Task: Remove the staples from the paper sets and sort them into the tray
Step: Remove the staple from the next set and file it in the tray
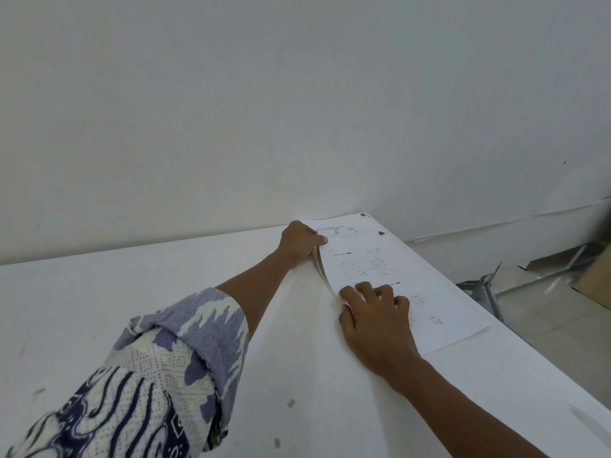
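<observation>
— Where's the paper set (396,269)?
— At the table's (165,276) far right corner, along its right edge. The left hand (302,241) pinches its lifted far-left corner. The right hand (377,320) rests bent-fingered on the near-left edge; I cannot tell whether it grips.
— Room?
— Wide tabletop stretches leftward.

rolled-up fabric sleeve (172,358): white, blue wave-and-dot batik pattern
flat table top (132,292): white
printed paper sheets (380,259): white, faint grey print

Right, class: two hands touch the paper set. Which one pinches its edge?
The left hand, at the far corner: its thumb lies on top of the paper set, fingers curled under the lifted edge. The right hand only rests on top.
</observation>
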Demonstrator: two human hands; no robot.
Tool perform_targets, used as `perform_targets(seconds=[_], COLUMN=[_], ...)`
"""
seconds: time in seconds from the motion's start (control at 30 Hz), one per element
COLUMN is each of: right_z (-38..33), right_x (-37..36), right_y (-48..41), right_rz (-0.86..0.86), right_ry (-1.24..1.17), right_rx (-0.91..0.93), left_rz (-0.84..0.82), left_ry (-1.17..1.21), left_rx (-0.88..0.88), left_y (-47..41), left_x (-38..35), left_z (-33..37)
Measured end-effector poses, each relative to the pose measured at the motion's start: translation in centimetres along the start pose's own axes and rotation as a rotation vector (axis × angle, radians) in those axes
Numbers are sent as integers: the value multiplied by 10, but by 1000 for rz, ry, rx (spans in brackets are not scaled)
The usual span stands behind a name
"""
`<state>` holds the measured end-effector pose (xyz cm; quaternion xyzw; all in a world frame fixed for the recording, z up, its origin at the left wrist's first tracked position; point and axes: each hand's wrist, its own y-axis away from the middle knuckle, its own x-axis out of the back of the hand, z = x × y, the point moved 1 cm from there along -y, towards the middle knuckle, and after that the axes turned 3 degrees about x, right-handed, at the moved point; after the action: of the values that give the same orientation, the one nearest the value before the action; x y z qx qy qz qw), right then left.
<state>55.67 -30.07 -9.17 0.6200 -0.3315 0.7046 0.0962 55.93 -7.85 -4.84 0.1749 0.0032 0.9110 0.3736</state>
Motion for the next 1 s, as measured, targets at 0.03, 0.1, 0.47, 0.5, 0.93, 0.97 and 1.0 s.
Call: perform_targets(seconds=[0.03, 0.1, 0.47, 0.5, 0.93, 0.97, 1.0], right_z=[-1, -1, 0, 1, 10, 0, -14], right_x=[0, -1, 11, 18, 139, 143, 146], right_y=[0, 0, 1, -1, -32, -30, -27], right_rz=[4, 26, -139, -202, 51, -20, -50], right_ry=[4, 13, 13, -13, -998, -1126, -1205], right_rx=[-4, -3, 17, 19, -311, -277, -239], left_rz=[-24, -62, -172, -169, -112, -103, -89], left_ry=[25, 56, 232, 236, 360, 353, 350], left_rx=[5, 36, -12, -45, -275, -284, -293], left_y=[0, 1, 43, 50, 161, 173, 185], left_x=[-4, -11, -22, -19, 132, 148, 164], left_z=[-1, -4, 8, 13, 60, 60, 59])
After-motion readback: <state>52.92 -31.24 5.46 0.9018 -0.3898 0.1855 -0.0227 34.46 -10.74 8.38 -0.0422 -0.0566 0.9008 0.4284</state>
